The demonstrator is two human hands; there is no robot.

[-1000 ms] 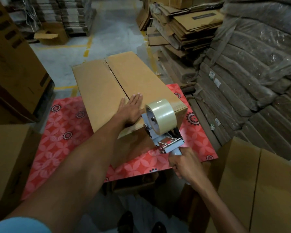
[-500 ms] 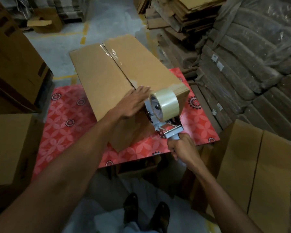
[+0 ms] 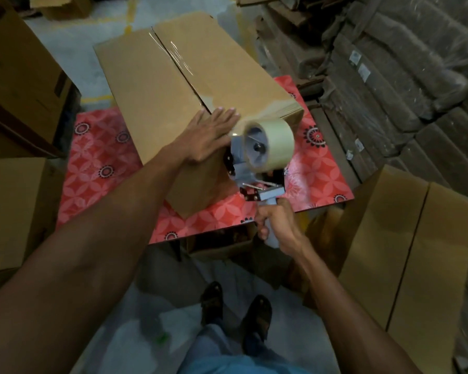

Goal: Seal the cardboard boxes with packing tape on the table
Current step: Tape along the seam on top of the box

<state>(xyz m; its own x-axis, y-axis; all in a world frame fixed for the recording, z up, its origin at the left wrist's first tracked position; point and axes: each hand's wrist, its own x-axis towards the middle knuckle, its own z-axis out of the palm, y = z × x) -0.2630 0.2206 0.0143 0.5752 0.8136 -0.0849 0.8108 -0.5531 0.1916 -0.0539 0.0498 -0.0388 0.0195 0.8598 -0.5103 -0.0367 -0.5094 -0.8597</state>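
Note:
A long brown cardboard box (image 3: 152,85) lies on the table (image 3: 97,163), which has a red flowered cover. Clear tape shines along the box's centre seam. My left hand (image 3: 208,136) lies flat, fingers spread, on the near end of the box top, over the seam. My right hand (image 3: 277,225) grips the handle of a grey tape dispenser (image 3: 257,163) with a pale roll of packing tape (image 3: 270,144). The dispenser's head sits against the box's near end face, just below the top edge and right beside my left hand.
Large cardboard boxes stand at the left (image 3: 14,211) and at the right (image 3: 411,255). Stacks of flattened cardboard and wrapped bundles (image 3: 405,76) fill the right side. Another box (image 3: 222,244) sits under the table. My feet in sandals (image 3: 235,311) stand on the floor before the table.
The view has tilted down and moved closer. The dispenser has come down over the box's near edge onto its end face. My left hand stays pressed flat on the top.

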